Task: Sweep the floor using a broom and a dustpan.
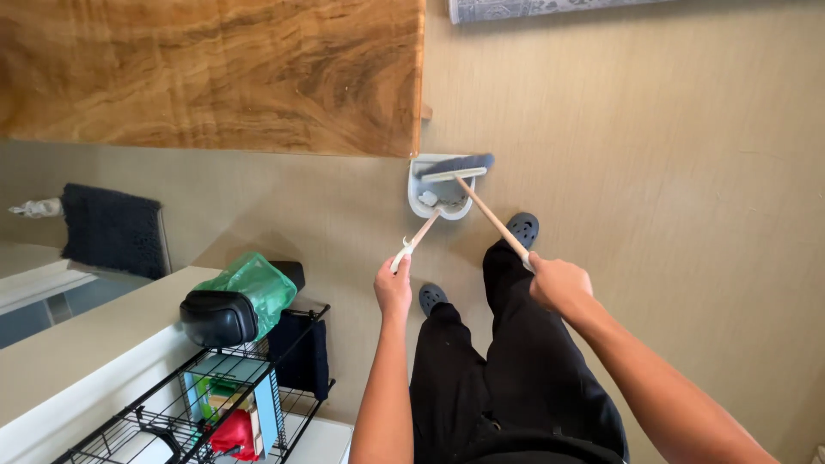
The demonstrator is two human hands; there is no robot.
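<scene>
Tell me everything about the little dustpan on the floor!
The dustpan is small, pale grey-white and looks plastic, with a light wooden handle held by the left hand. It sits flat on the tan floor by the wooden table's corner. Grey dust lies inside, and the brush, held by the right hand, rests across its mouth.

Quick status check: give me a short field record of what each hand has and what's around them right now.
left hand: grips the dustpan handle
right hand: grips the wooden broom handle
dustpan: pale, flat on the beige floor, grey debris inside
broom: bristle head rests at the pan's far edge
feet: dark clogs just behind the pan
nearby: wooden tabletop, black wire rack, green bag
</scene>
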